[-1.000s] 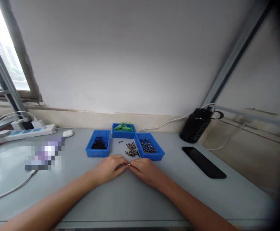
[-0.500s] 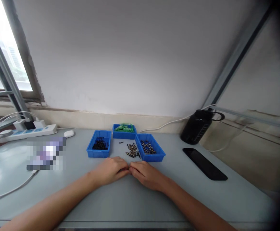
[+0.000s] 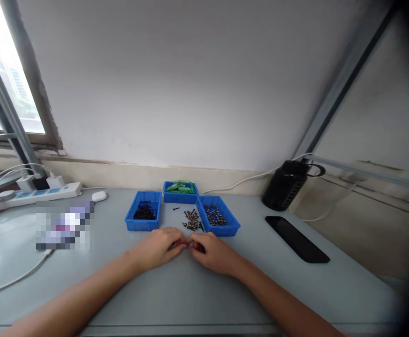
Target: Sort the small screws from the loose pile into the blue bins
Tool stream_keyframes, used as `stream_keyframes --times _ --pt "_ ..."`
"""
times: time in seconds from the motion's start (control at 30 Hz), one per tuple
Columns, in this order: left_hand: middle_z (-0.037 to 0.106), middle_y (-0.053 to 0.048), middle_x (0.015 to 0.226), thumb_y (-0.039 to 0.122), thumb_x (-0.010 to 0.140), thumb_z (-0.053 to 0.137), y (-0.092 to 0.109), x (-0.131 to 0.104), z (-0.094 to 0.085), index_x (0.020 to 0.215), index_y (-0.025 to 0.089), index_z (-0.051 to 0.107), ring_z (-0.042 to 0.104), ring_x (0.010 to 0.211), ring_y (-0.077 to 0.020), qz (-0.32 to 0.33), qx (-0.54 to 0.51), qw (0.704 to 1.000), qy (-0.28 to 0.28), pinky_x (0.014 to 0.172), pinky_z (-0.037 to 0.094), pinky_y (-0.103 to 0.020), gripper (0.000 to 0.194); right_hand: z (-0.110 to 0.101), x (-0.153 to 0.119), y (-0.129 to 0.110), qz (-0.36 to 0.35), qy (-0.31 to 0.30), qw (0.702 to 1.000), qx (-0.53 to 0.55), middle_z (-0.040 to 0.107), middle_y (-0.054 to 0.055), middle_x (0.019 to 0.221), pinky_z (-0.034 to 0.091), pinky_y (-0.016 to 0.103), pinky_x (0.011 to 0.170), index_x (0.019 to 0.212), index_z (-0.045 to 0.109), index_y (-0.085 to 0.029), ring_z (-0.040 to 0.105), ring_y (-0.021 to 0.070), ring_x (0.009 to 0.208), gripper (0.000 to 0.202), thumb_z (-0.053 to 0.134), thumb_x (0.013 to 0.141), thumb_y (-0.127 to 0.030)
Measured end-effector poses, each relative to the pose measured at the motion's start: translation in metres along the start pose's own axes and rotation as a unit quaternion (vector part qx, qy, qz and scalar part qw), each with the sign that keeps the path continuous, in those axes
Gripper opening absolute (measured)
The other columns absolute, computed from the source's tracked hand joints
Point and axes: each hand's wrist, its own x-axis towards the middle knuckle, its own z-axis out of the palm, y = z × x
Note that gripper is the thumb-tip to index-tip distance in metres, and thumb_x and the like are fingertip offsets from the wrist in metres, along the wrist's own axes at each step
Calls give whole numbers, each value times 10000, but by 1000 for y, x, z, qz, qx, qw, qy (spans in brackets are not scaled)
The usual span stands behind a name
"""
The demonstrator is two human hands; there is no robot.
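Observation:
My left hand [image 3: 162,246] and my right hand [image 3: 209,251] meet fingertip to fingertip over the desk, each closed in a pinch. Whatever lies between the fingertips is too small to make out. Just beyond them is a loose pile of brass-coloured and dark screws [image 3: 192,219], with a single black screw [image 3: 176,208] apart from it. Left of the pile, a blue tray [image 3: 142,226] contains black screws [image 3: 145,212]. To the right, another blue tray [image 3: 225,230] holds brass-coloured small metal parts [image 3: 214,215].
Behind the pile stands a third blue tray [image 3: 180,198] with green packets [image 3: 181,187]. A black bottle [image 3: 284,186] and a dark flat slab [image 3: 297,239] lie to the right. A power strip [image 3: 67,191], a blurred device [image 3: 69,222] and cables occupy the left of the grey desk [image 3: 176,299].
The fingers of both hands have bent more, opening small gaps behind the pinched tips. The hands stay together in nearly the same place, while the whole view shifts slightly.

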Motion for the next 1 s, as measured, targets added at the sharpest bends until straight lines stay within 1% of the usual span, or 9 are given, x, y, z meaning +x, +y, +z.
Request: stream_keyframes --times 0.13,0.27,0.33,0.43,0.53,0.63,0.8,1.0 --pt "603 -14 837 189 887 480 2 0 -1 885 180 576 576 772 -142 23 -13 1000 -8 700 435 -222 97 2 0 -2 -7 -1 1000 10 542 -25 620 337 214 549 745 573 -171 491 112 576 92 503 802 -186" --pt "594 -20 840 198 898 456 5 0 -3 888 190 608 571 773 -140 42 -23 999 -16 697 430 -217 153 2 1 -2 -8 -2 1000 28 537 -31 608 341 202 529 714 562 -169 490 104 557 126 529 818 -233" --pt "596 -19 845 200 897 451 5 0 -4 898 193 610 570 777 -138 38 -26 999 -9 701 428 -215 159 1 2 -1 -4 0 999 37 541 -34 607 343 193 517 736 576 -168 491 98 550 151 532 837 -271" --pt "603 -17 850 189 871 475 3 0 -2 919 191 595 567 780 -145 14 -23 1000 12 704 424 -226 130 -2 4 1 8 16 999 37 533 -40 582 335 192 508 788 604 -169 482 96 531 170 534 853 -310" --pt "598 -10 797 160 832 495 -1 0 1 879 183 585 558 727 -148 -15 -17 999 24 662 416 -231 104 -2 5 1 20 41 999 24 531 -38 572 324 200 516 799 608 -167 478 100 531 153 541 850 -294" --pt "589 -2 752 148 814 502 -3 0 3 815 177 581 550 685 -143 -29 -20 999 16 632 409 -225 84 0 3 0 19 54 998 12 547 -31 599 333 208 551 815 600 -169 492 108 561 104 560 832 -263" --pt "579 1 725 152 820 498 -1 1 3 763 168 580 542 659 -135 -29 -37 999 -4 613 405 -217 102 2 0 -3 7 51 999 -1 562 -28 634 341 215 577 879 600 -180 503 113 587 90 560 821 -235" --pt "579 4 701 160 848 473 -4 2 5 753 159 585 537 643 -121 -19 -54 998 -17 603 402 -204 147 0 -1 -4 -3 45 999 -9 572 -28 645 349 211 587 899 599 -177 506 109 587 104 552 819 -226"
